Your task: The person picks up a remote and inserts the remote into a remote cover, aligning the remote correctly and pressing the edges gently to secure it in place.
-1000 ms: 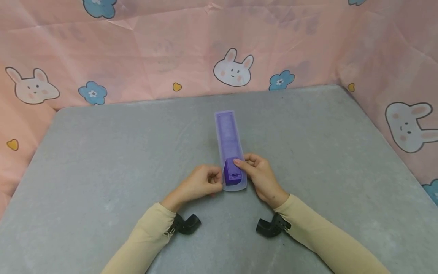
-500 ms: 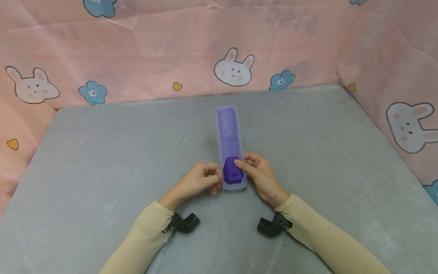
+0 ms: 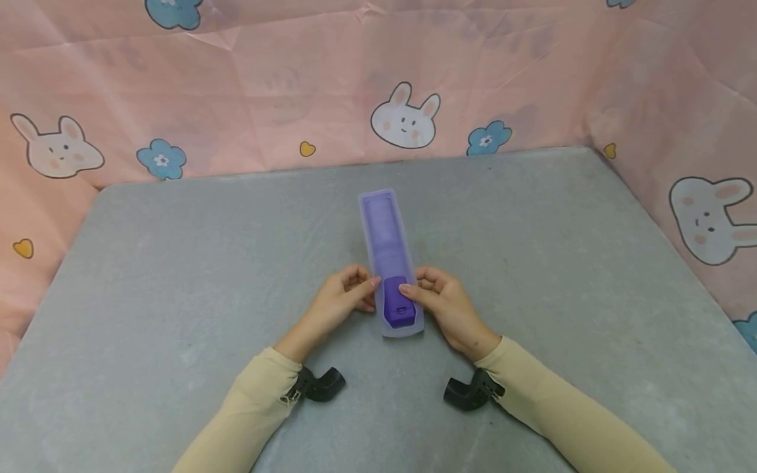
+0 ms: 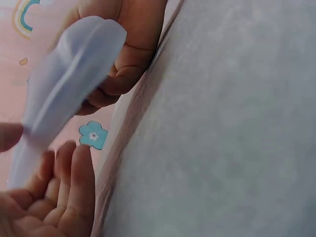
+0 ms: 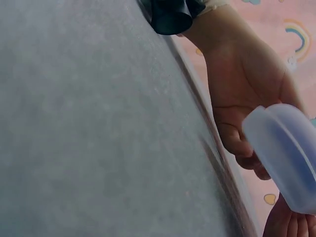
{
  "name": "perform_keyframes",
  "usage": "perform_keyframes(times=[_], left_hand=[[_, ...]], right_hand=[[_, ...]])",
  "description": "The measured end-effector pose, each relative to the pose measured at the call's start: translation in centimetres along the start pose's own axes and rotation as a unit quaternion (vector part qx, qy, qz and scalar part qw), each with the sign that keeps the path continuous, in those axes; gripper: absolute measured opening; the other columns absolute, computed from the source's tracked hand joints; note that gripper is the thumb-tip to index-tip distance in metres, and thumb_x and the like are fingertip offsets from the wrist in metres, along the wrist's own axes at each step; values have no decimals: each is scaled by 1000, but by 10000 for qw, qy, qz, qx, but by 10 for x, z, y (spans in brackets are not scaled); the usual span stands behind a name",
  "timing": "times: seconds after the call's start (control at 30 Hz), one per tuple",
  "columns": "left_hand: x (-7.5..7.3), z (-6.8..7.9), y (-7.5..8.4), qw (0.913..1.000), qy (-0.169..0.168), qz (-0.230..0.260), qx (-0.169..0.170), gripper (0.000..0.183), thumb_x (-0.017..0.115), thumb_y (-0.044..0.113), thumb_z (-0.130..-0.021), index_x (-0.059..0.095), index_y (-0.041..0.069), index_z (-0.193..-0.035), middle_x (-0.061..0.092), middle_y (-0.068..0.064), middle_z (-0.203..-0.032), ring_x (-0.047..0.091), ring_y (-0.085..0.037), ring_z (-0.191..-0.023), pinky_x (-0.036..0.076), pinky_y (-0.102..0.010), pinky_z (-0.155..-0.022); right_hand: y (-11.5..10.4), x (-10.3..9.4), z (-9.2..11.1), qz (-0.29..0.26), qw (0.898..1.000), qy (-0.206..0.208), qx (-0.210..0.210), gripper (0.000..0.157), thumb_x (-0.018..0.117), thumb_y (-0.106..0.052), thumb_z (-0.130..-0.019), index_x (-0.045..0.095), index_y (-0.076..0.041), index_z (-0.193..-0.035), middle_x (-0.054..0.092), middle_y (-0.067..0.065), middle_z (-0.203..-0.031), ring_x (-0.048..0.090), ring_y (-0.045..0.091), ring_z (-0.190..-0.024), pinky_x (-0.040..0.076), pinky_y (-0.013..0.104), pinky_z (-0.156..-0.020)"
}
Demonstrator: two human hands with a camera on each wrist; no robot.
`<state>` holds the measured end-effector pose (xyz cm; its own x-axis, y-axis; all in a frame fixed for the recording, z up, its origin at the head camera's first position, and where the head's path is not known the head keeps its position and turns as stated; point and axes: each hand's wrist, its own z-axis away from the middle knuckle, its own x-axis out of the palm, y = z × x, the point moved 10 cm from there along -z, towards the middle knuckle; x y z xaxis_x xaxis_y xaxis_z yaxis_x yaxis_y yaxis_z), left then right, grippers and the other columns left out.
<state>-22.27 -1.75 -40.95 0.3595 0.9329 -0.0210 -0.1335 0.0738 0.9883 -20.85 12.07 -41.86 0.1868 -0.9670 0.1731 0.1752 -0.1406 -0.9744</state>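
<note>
A long, narrow translucent lavender tray point(image 3: 384, 230) is held by both hands, its far end leaning slightly left. In its near end lies a small purple lidded box point(image 3: 399, 314). My left hand point(image 3: 334, 303) pinches the tray's left edge, thumb on top and fingers curled beside and below it. From the right, my right hand point(image 3: 455, 312) grips the tray, its thumb lying on the purple box. The left wrist view shows the tray's pale underside point(image 4: 74, 74) raised off the table. Its rounded near end point(image 5: 281, 153) appears in the right wrist view.
A grey table point(image 3: 236, 243) spreads beneath the hands. Pink cloth point(image 3: 254, 85) printed with rabbits and flowers hangs behind and at both sides. Each wrist carries a black camera mount, one by the left sleeve point(image 3: 236, 420), one by the right sleeve point(image 3: 568, 407).
My left hand has moved forward along the tray and now pinches its left edge. The tray's far end has swung left. My right hand keeps its grip and barely moves.
</note>
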Motion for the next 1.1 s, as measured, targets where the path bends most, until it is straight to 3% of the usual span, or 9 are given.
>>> perform_keyframes(times=[0.17,0.37,0.43,0.53,0.67,0.73,0.83,0.93,1.1], left_hand=[[-6,1,5,9982,481,-130,338,21,60,0,-90,51,-7,-108,61,-16,-90,61,-14,-69,57,-34,-68],[-2,1,4,9986,460,33,258,23,57,2,-93,52,-12,-112,62,-23,-96,65,-20,-72,58,-36,-69],[0,2,3,9990,411,113,147,26,57,6,-95,52,-12,-113,63,-25,-99,66,-22,-75,58,-37,-71],[3,2,1,9993,279,231,-18,32,56,11,-96,50,-12,-117,62,-27,-105,67,-26,-81,57,-38,-74],[3,3,0,9998,208,-74,-36,38,55,13,-96,49,-12,-123,62,-28,-109,66,-29,-89,57,-36,-76],[2,4,-2,9994,263,-183,-95,40,56,15,-95,50,-11,-125,63,-26,-110,65,-29,-92,56,-34,-77],[0,5,-7,9989,389,-42,-262,39,56,15,-95,52,-9,-126,64,-24,-109,65,-28,-91,54,-32,-78],[-1,5,-11,9975,434,410,-369,38,55,12,-95,51,-11,-125,63,-26,-109,66,-25,-89,55,-30,-76],[-2,4,-10,9919,333,1210,-213,46,51,4,-93,39,-10,-134,58,-30,-120,64,-26,-97,53,-29,-82]], right_hand=[[-2,0,1,186,9998,35,-73,24,64,-2,-88,52,8,-107,68,7,-92,66,15,-84,55,27,-74],[-17,5,5,1134,9912,-22,-689,30,70,-4,-85,55,6,-110,66,11,-91,65,15,-79,56,26,-70],[-25,9,9,1571,9809,-70,-1146,32,72,-1,-83,57,5,-110,65,12,-91,64,15,-78,56,26,-70],[-38,18,14,2135,9565,-230,-1973,35,76,3,-78,60,5,-108,63,12,-91,62,16,-78,55,27,-69],[-49,32,23,2683,9149,-529,-2968,37,80,5,-71,64,3,-105,62,9,-92,58,18,-76,53,27,-67],[-50,37,26,2741,9053,-648,-3181,37,79,6,-71,65,3,-104,63,9,-92,58,18,-76,53,27,-67],[-48,35,25,2627,9120,-599,-3092,31,76,8,-73,65,4,-101,63,10,-92,58,16,-77,52,26,-68],[-44,26,21,2347,9341,-323,-2670,25,73,10,-76,64,6,-99,63,13,-91,58,14,-77,53,24,-67],[-29,16,12,1931,9679,-107,-1603,19,70,5,-82,61,8,-98,63,14,-88,60,12,-77,53,22,-68]])
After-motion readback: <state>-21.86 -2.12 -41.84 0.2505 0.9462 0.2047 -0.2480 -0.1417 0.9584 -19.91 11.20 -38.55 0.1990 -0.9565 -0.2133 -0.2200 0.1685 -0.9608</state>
